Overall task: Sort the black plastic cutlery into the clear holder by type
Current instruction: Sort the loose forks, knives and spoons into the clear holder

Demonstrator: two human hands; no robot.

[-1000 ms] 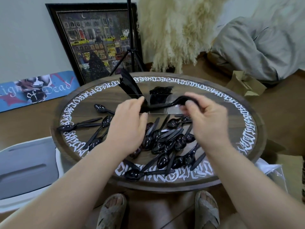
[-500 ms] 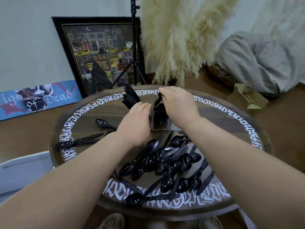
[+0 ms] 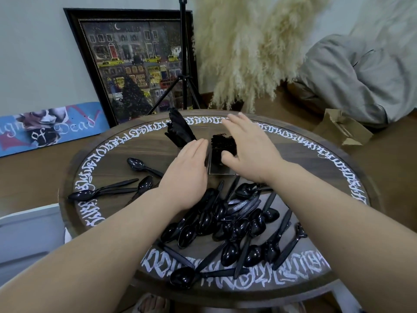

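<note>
Versus half a second ago: right hand (image 3: 248, 152) no longer pinches a piece over the clear holder (image 3: 220, 164); it has lifted off with fingers spread and nothing in them. Left hand (image 3: 187, 175) has barely shifted. The view sits slightly lower and closer to the table (image 3: 316, 154).

Left to right:
- Skateboard deck (image 3: 49, 128), blue with printed graphic, leans at the wall on the far left. Beside it stands a framed painting (image 3: 135, 64) with a dark frame and a night street scene.
- Loose spoons (image 3: 108, 190), glossy black plastic with oval bowls and thin handles, lie scattered on the table's left part, well apart from the holder.
- Tripod (image 3: 184, 64), thin black metal legs, stands behind the table.
- Left hand is palm down, fingers straight and together, fingertips against the holder's left side. It holds nothing.
- Holder is transparent plastic with a rectangular base, standing upright at the table's far centre. Knives (image 3: 179, 129) fan out of its left compartment, tilted left. Forks (image 3: 222, 143) stand in the next one, tines up.
- Right hand hovers over the holder's right side, palm down, thumb low near the forks. Whether it touches them cannot be told.
- Spoon pile (image 3: 228, 222), a dense overlapping heap, sits near the table's front edge, below both wrists.
- Table is round dark wood with a white calligraphy ring along the rim.
- Pampas grass (image 3: 248, 53), cream and fluffy, rises behind; a paper bag (image 3: 343, 129) lies on the floor at right.
</note>
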